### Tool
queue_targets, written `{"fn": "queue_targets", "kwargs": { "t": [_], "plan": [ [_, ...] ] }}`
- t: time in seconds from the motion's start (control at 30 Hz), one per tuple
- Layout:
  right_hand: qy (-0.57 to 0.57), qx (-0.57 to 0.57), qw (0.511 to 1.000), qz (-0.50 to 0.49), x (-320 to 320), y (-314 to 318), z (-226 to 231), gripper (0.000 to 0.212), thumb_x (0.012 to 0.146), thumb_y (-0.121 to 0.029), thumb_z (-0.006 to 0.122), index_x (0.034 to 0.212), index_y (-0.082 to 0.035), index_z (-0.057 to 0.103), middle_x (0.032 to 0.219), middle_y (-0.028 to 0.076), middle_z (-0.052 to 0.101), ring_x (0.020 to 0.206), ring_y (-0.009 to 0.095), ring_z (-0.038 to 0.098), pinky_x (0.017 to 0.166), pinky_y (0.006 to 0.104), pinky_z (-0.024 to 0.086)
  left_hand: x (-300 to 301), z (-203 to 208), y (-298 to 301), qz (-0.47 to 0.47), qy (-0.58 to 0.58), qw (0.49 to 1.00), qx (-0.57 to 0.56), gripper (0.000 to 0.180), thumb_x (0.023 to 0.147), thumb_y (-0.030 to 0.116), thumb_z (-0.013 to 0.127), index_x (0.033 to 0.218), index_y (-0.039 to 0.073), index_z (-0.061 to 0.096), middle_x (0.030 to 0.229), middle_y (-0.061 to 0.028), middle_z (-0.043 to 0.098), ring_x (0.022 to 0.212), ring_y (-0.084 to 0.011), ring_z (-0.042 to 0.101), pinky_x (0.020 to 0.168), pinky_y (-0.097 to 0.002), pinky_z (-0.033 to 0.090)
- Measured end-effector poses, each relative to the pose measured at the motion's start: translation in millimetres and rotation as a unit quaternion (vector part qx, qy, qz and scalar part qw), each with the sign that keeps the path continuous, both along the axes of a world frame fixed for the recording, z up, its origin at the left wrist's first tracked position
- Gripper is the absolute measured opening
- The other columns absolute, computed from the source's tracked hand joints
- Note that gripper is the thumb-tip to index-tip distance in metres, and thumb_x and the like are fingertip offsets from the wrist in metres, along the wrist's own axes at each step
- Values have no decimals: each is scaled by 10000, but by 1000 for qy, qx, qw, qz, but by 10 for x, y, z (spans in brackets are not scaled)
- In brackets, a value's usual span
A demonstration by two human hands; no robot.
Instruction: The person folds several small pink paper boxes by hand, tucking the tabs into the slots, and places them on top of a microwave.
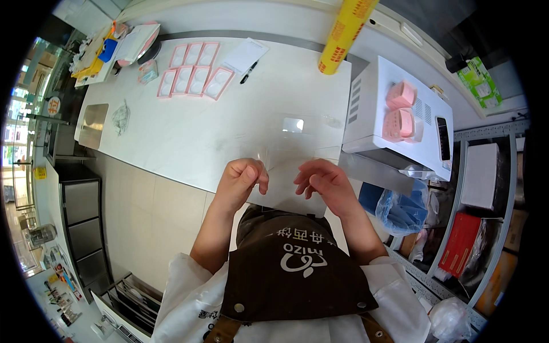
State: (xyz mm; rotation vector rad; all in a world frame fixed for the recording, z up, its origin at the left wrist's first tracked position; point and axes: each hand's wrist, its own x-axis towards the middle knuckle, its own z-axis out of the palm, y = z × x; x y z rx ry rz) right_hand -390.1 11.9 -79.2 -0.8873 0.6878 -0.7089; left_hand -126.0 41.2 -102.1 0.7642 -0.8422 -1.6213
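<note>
A clear plastic piece (294, 137) with straight edges, perhaps a sheet or an unfolded box, lies near the front edge of the white table; its outline is faint and a bright reflection sits on it. My left hand (243, 178) is closed at its left near corner, thumb against curled fingers. A see-through flap rises by those fingertips, but whether they pinch it is hard to see. Facing it, my right hand (324, 182) is open above the table edge, its bent fingers apart and nothing visible in them. A dark apron (297, 268) hangs below both hands.
Pink-edged trays (196, 80), a white pad (246, 56) and a black marker (249, 72) lie toward the back. A yellow roll (346, 37) stands behind. Pink containers (400, 111) top a white appliance (394, 114) at right. Shelves (466, 211) hold boxes. A crumpled clear bag (121, 118) lies left.
</note>
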Motion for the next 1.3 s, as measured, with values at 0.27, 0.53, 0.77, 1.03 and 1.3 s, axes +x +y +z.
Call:
{"fn": "queue_targets", "kwargs": {
  "t": [0.27,0.53,0.77,1.03,1.3],
  "plan": [
    [141,-83,987,-6,948,132,-14,329,1023,-143,592,1345,-76,599,1132,85,711,914,154,689,739,279,519,345,-128,-17,164,-415,893,-58,660,1088,343,496,1588,-7,243,1520,-217,461,1333,-311,523,1091,-424,419],
    [133,-48,989,-50,1372,113,-96,297,1053,-169,578,1325,-52,579,1119,83,713,929,153,688,740,263,511,740,109,-218,-4,-200,979,-41,655,1102,395,438,1569,-40,288,1488,-249,509,1341,-313,546,1109,-413,421],
    [88,-90,987,-102,1266,-30,-65,280,1053,-165,579,1307,-46,577,1088,88,708,904,158,684,731,269,509,529,59,-281,121,-308,938,-101,641,1112,426,382,1532,-58,362,1428,-242,575,1322,-321,565,1104,-398,427],
    [64,-95,986,-121,1096,-142,-85,250,1058,-143,560,1283,-40,593,1078,80,700,863,151,676,705,270,514,452,46,-100,-36,-247,968,-31,682,1110,466,342,1537,-66,352,1366,-253,614,1279,-349,596,1087,-414,436],
    [60,-79,983,-156,808,-211,-29,251,1051,-164,575,1277,-59,604,1055,70,690,841,144,673,682,269,518,183,57,23,15,-356,933,-56,661,1107,478,343,1492,-49,449,1343,-220,640,1217,-326,640,1045,-409,466]
  ]
}}
